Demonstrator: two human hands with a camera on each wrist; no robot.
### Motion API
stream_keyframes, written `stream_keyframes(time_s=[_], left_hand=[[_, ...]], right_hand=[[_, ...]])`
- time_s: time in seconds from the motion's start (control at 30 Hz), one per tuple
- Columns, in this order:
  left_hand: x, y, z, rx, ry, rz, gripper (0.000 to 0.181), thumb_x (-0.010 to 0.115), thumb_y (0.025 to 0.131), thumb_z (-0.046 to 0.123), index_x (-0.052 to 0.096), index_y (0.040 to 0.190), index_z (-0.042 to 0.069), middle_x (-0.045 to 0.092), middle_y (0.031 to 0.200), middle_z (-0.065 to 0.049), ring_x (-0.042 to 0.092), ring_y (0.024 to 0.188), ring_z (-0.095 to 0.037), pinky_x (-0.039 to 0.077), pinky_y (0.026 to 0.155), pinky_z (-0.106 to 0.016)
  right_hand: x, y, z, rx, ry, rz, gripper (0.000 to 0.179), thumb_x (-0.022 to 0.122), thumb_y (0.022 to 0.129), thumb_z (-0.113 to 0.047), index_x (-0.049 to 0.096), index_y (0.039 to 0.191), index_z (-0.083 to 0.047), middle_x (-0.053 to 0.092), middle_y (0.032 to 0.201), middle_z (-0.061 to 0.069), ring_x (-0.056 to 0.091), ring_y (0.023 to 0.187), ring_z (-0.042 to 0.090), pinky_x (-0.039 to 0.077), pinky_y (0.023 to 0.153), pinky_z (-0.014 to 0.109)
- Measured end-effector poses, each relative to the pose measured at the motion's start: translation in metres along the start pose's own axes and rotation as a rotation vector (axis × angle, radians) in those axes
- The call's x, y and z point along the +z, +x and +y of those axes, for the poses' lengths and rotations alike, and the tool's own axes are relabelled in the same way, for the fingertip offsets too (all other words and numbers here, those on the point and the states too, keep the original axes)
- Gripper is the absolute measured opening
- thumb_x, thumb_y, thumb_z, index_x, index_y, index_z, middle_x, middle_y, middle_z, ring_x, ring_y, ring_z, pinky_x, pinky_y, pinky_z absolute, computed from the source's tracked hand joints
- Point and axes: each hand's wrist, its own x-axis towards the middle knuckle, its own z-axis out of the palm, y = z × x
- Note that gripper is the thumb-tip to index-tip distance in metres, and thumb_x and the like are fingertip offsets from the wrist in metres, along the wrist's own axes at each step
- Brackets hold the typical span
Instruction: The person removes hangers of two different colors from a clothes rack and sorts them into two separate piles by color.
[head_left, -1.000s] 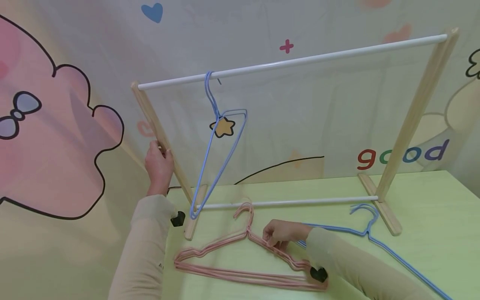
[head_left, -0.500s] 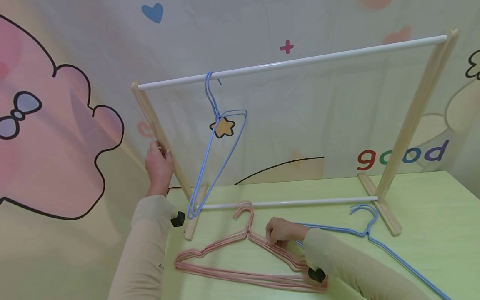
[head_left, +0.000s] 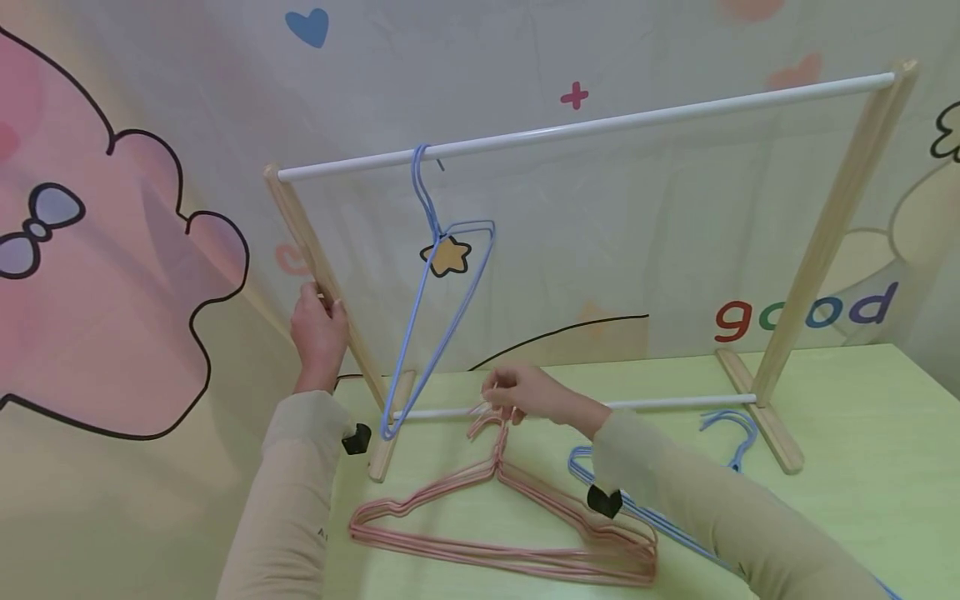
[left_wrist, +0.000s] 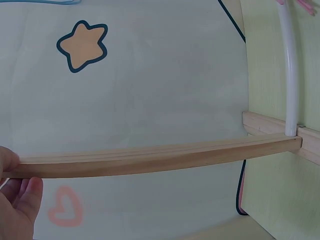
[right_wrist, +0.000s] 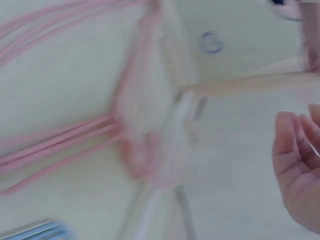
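Observation:
My left hand (head_left: 319,332) grips the left wooden post (head_left: 297,223) of a tabletop garment rack; in the left wrist view its thumb and fingertips (left_wrist: 31,196) close round that post. My right hand (head_left: 534,395) is over the hooks of a stack of pink hangers (head_left: 420,546) lying flat on the table, fingertips bent close to the hook tops. In the right wrist view the right fingers (right_wrist: 286,137) are loosely curled with nothing between them, apart from the blurred pink hangers (right_wrist: 60,145). Blue hangers (head_left: 452,329) hang from the rack's white top rail (head_left: 600,127).
More blue hangers (head_left: 675,531) lie on the light green table (head_left: 862,467), partly under my right sleeve. The rack's right post (head_left: 834,225) and foot (head_left: 765,412) stand behind them. A low white rail (head_left: 675,404) joins the feet. A printed curtain (head_left: 525,275) hangs behind.
My right hand has moved up and left, from the right shoulder of the pink hangers to their hooks. The left hand keeps its grip on the post. The hanging blue hangers have swung slightly.

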Motion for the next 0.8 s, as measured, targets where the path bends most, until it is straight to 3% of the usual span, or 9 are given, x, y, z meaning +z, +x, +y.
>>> stream_keyframes(time_s=[0.17,0.33,0.8], left_hand=[[0.0,0.0,0.0,0.008,0.008,0.013,0.024,0.049,0.088,0.01,0.046,0.108,-0.002,0.057,0.096,-0.021,0.055,0.088,-0.034,0.043,0.078,-0.045],[0.0,0.0,0.0,0.004,0.005,0.013,0.023,0.049,0.088,0.011,0.047,0.107,-0.001,0.058,0.096,-0.02,0.055,0.088,-0.034,0.043,0.077,-0.045],[0.0,0.001,-0.001,0.004,0.001,0.008,0.024,0.05,0.088,0.011,0.047,0.109,-0.001,0.058,0.095,-0.02,0.055,0.087,-0.033,0.044,0.077,-0.044]], right_hand=[[-0.004,0.008,-0.041,-0.036,0.18,0.075,0.015,0.05,0.089,-0.013,0.053,0.094,0.001,0.054,0.071,0.002,0.053,0.056,0.014,0.047,0.051,0.025],[-0.004,0.014,-0.068,-0.065,0.29,0.141,0.016,0.049,0.09,-0.014,0.051,0.093,0.002,0.053,0.07,0.003,0.052,0.054,0.012,0.047,0.05,0.023],[0.0,0.028,-0.129,-0.062,0.407,0.248,0.027,0.056,0.085,-0.032,0.049,0.091,-0.006,0.053,0.071,0.005,0.054,0.054,0.015,0.049,0.05,0.025]])
